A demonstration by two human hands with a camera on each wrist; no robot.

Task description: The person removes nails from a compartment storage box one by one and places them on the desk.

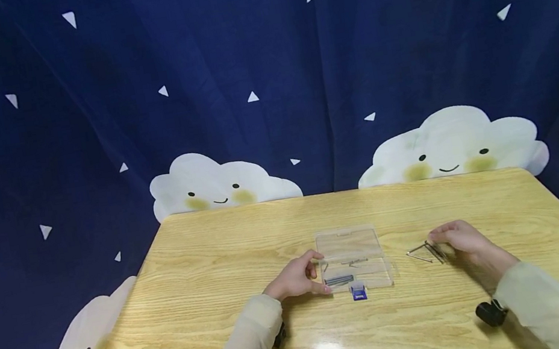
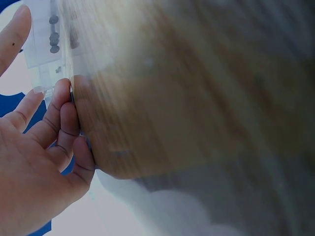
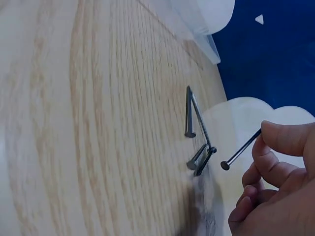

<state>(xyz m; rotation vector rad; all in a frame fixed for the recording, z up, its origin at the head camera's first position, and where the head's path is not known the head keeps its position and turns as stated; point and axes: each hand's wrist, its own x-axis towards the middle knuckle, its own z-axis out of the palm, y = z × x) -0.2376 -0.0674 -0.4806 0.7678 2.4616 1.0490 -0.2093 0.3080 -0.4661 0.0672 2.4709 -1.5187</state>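
Note:
A clear plastic box (image 1: 380, 274) lies with its lid (image 1: 348, 243) swung back, holding several nails (image 1: 339, 280) lined up at its left front and a few more behind them. My left hand (image 1: 295, 275) holds the box at its left side, thumb at the front corner, fingers bent along the edge. To the right of the box, my right hand (image 3: 280, 172) pinches one nail (image 3: 242, 149) between thumb and index finger, its head pointing down and away. Several loose nails (image 3: 197, 132) lie on the table beside that hand, some crossing each other.
A small blue tag (image 1: 358, 292) is at the box's front edge. The wooden table (image 1: 234, 236) reaches back to a dark blue curtain (image 1: 250, 130) with white clouds. A black wrist device (image 1: 492, 313) sits at the right cuff.

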